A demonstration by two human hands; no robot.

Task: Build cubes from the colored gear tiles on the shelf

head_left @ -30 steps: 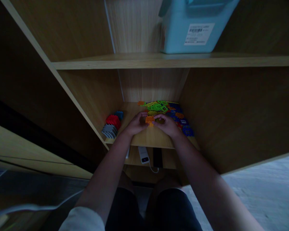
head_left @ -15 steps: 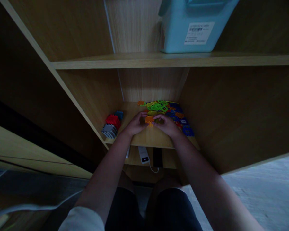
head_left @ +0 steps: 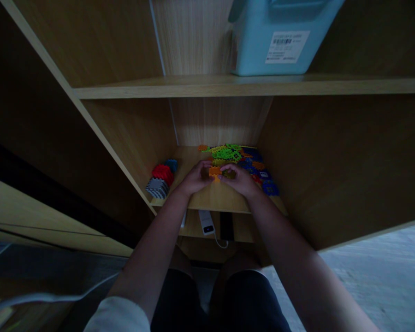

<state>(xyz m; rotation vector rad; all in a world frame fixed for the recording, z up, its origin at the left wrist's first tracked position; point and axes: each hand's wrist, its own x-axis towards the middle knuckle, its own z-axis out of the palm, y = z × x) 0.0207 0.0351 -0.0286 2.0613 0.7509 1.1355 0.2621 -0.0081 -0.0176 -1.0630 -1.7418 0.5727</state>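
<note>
Over the middle shelf, my left hand (head_left: 198, 178) and my right hand (head_left: 238, 179) face each other, fingers closed on the two sides of an orange interlocking toy piece (head_left: 215, 172). Its edges look notched, and a small orange part points down toward me. Just behind my fingers lies a heap of flat notched pieces, with green pieces (head_left: 227, 152) on top and blue pieces (head_left: 251, 161) to the right. To the left of my left hand stand a red block (head_left: 163, 173), a grey-and-black block (head_left: 157, 188) and a teal block (head_left: 171, 164), built from similar pieces.
A light-blue bin (head_left: 273, 50) with a white label stands on the shelf board (head_left: 193, 87) above my hands. Below, a white device (head_left: 206, 222) with a cable and a dark flat object (head_left: 226, 226) rest on the lower shelf. Cabinet walls rise on both sides.
</note>
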